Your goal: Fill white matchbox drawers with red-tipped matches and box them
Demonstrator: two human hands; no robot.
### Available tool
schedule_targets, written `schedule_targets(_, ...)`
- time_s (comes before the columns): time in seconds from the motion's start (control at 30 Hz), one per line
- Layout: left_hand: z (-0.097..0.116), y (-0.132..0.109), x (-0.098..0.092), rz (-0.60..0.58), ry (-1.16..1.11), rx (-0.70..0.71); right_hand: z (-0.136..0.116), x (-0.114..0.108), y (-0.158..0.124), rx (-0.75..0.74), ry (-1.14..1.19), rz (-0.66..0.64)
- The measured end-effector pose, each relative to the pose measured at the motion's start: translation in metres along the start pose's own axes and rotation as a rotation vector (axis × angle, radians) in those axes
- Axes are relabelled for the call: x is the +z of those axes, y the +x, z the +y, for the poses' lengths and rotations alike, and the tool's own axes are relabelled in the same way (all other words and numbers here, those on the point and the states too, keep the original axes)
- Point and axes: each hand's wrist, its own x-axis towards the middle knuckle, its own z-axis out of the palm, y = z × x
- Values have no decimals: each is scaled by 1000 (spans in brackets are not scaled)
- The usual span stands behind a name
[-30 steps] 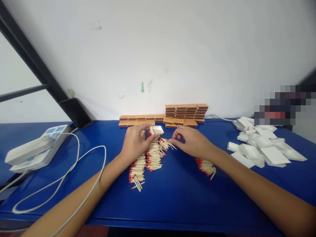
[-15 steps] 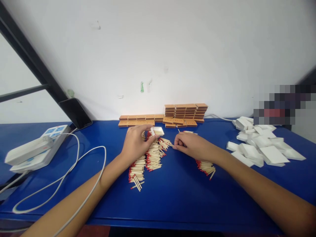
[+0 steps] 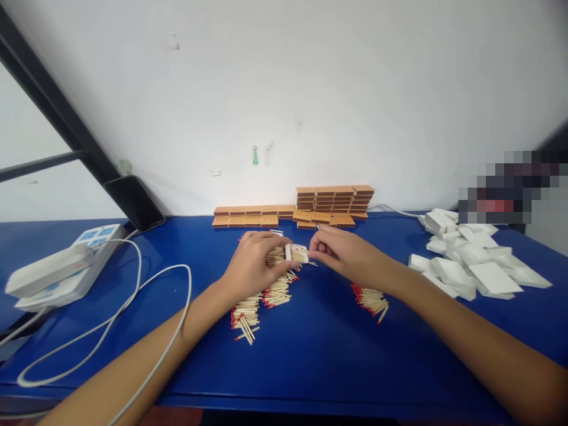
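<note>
- Left hand [image 3: 255, 263] status?
- Closed on small white tray [image 3: 296, 253], held just above the matchstick pile [image 3: 277, 287] on the blue bench [image 3: 310, 349], as I see it.
- Right hand [image 3: 348, 255]?
- Fingers pinched on matches [image 3: 311, 261] at the tray's right end. Second small pile [image 3: 370, 299] sits by its wrist.

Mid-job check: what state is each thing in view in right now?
Inner tray: lifted, seemingly partly filled.
Left hand: closed on the tray's left end.
Right hand: fingertips pinched at the tray's right end.
Loose matches: lying flat in rows.
Matchboxes: closed, stacked.
White trays: empty, heaped.
Phone: screen dark, propped at a slant.
</note>
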Motion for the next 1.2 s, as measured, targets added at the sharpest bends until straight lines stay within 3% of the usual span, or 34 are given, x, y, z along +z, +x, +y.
schedule_targets(0.37, 14, 4, -3, -45, -157, -30, -9, 9, -2, -86, -12, 76)
schedule_targets(0.57, 7, 2, -1, 140, -134, -147, -10, 0, -1, -6, -11, 221)
schedule_targets(0.67, 1, 2, -2, 237, -95, -216, 1, -2, 0, 54, -55, 80)
schedule_targets(0.73, -1, 3, -3, 254, -89, -232, 8, 0, 1, 50, -53, -55)
schedule_targets(0.83, -2, 3, -3, 248, -67, -223, 16, 7, 1, 45, -17, -158)
schedule_targets(1.03, -2, 2, -2, 228, -30, -179, 19, 5, -3, 45, -10, -211)
schedule_targets(1.2, -6, 1, -1, 153, 55, -138, 15, -13, -4, 69, 98, -129)
